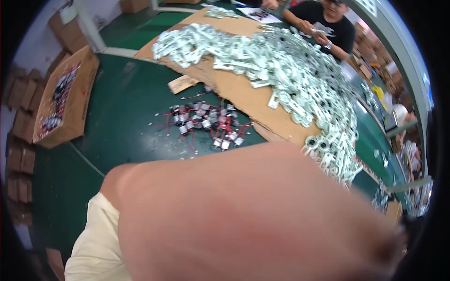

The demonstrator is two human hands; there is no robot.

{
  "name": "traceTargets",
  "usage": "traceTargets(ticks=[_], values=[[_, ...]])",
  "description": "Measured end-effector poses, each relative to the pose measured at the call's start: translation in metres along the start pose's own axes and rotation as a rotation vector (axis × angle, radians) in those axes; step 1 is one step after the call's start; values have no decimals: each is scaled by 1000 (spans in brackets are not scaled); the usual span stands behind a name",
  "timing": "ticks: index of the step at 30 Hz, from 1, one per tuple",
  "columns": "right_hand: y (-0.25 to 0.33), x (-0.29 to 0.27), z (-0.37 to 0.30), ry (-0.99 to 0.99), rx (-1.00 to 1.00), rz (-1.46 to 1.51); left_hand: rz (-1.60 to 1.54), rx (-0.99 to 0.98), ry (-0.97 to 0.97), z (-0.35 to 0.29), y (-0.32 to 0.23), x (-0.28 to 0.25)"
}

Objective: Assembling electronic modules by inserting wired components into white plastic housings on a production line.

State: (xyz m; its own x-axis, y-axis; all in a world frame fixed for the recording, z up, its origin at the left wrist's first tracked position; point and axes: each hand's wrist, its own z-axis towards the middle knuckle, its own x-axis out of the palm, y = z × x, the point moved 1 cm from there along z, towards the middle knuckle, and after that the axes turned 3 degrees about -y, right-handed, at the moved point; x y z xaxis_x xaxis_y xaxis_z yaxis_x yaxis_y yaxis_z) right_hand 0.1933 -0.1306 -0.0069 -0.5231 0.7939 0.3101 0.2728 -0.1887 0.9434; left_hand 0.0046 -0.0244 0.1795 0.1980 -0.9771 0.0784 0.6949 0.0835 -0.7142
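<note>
My bare forearm [234, 210], which looks like the left one, crosses the lower half very close up and blurred. Its bent elbow is at the left, beside a pale yellow sleeve [96, 239]. Neither of my hands can be made out. Beyond the arm, on the green table [126, 107], lies a heap of small silver-and-black motors [206, 121] with red and dark wires. Behind and right of them, a long pile of pale green-white plastic handle-shaped parts [281, 70] spreads over a flattened cardboard sheet [201, 75]; some parts have dark round pieces.
A cardboard carton [87, 103] of small wired parts stands at the left. A short wooden block [183, 84] lies by the cardboard's edge. Across the table a person in a black shirt [344, 33] holds a pale part. Metal posts [89, 28] and stacked boxes [21, 161] surround the table.
</note>
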Motion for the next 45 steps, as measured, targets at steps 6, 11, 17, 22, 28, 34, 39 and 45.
traceTargets(ticks=[6, 11, 17, 22, 28, 34, 39, 45], values=[[1, 8, -2, -12, -10, 26, 262, 144, -12, 21, 24, 75], [-5, 3, -5, -14, -49, 6, 397, 305, 11, 21, -17, 21], [-5, -1, -1, -48, -70, -51, 427, 386, 46, 23, -35, 8], [-8, 5, 5, -37, -80, -49, 405, 444, 45, 43, -34, 11], [-20, -4, 9, 3, -130, -86, 485, 487, 26, 46, -51, 11], [-36, -21, 18, -4, -147, -90, 638, 488, -102, 56, -75, 10], [-26, -28, 20, -27, -203, -110, 643, 538, -126, 40, -83, 1], [28, -92, 60, 13, -207, -642, 777, 504, -282, 38, -85, 19]])
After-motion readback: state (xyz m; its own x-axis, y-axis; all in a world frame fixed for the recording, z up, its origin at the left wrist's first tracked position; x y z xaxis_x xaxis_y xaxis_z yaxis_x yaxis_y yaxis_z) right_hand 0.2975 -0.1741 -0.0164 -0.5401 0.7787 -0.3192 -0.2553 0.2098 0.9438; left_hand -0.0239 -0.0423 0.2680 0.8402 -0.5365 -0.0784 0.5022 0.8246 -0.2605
